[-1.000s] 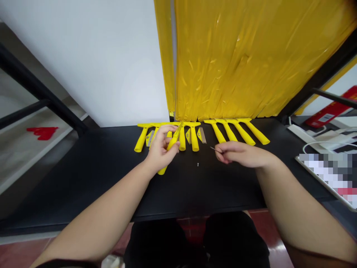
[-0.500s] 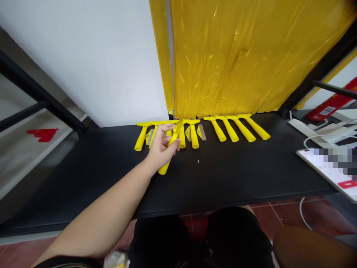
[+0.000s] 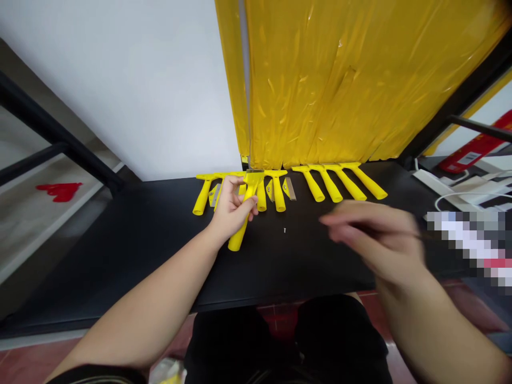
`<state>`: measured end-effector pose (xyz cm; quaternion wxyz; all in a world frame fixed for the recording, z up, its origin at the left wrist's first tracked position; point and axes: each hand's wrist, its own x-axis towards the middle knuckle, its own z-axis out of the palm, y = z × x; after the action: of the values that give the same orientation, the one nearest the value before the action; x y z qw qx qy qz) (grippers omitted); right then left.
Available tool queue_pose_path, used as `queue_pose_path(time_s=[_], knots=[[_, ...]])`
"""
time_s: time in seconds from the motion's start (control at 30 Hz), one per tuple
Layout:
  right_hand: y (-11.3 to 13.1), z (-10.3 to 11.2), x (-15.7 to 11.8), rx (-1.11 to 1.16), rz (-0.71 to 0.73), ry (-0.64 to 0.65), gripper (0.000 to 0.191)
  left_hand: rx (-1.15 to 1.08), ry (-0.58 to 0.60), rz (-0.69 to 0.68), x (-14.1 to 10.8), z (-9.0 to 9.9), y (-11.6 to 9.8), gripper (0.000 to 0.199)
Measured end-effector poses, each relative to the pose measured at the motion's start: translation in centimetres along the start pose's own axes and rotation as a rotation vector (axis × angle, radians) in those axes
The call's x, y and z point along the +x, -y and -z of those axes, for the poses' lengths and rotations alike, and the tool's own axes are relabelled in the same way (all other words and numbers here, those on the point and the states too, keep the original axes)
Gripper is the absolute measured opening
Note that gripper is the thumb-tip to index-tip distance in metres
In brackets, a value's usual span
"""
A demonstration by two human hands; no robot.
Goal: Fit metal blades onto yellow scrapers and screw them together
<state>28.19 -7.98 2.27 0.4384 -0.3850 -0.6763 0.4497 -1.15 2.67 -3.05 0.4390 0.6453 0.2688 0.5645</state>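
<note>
My left hand (image 3: 230, 210) grips a yellow-handled scraper (image 3: 237, 240) upright by its handle, with the metal-edged head up near the row. My right hand (image 3: 376, 240) is motion-blurred above the black table, and a thin dark tool (image 3: 400, 232) seems pinched in its fingers. Several other yellow scrapers (image 3: 340, 181) lie side by side along the table's back edge, handles toward me. A loose metal blade (image 3: 290, 189) lies among them. A tiny screw (image 3: 285, 230) rests on the table between my hands.
The black table (image 3: 140, 234) stands against a white wall (image 3: 120, 80) and a hanging yellow plastic sheet (image 3: 320, 80). To the right lie a white power strip (image 3: 432, 181), cables and a pixelated tablet (image 3: 472, 240). A red box (image 3: 476, 149) sits further back.
My right hand has come back into view at the lower right, blurred with motion. The scraper in my left hand now stands more upright.
</note>
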Motion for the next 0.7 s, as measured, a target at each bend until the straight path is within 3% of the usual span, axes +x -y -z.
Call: queue_pose_path(time_s=[0.13,0.23,0.47,0.57,0.7], knots=[[-3.7,-0.9,5.8,-0.415,0.131,0.195,0.019,-0.116,-0.017,0.113,0.3,0.0,-0.5,0.042],[-5.6,-1.3,7.9,-0.618,0.164,0.395,0.026,-0.2,-0.027,0.225,0.5,0.0,-0.8,0.043],[-4.2,-2.4,8.6,-0.922,0.176,0.657,0.018,-0.336,-0.157,0.441,0.7,-0.4,-2.2,0.048],[-3.6,-2.2,9.3,-0.842,0.162,0.66,0.015,-0.345,-0.17,0.465,0.7,-0.6,-2.3,0.049],[-3.1,-1.6,11.3,-0.517,0.149,0.376,0.008,-0.322,-0.14,0.473,0.4,-0.8,-1.9,0.048]])
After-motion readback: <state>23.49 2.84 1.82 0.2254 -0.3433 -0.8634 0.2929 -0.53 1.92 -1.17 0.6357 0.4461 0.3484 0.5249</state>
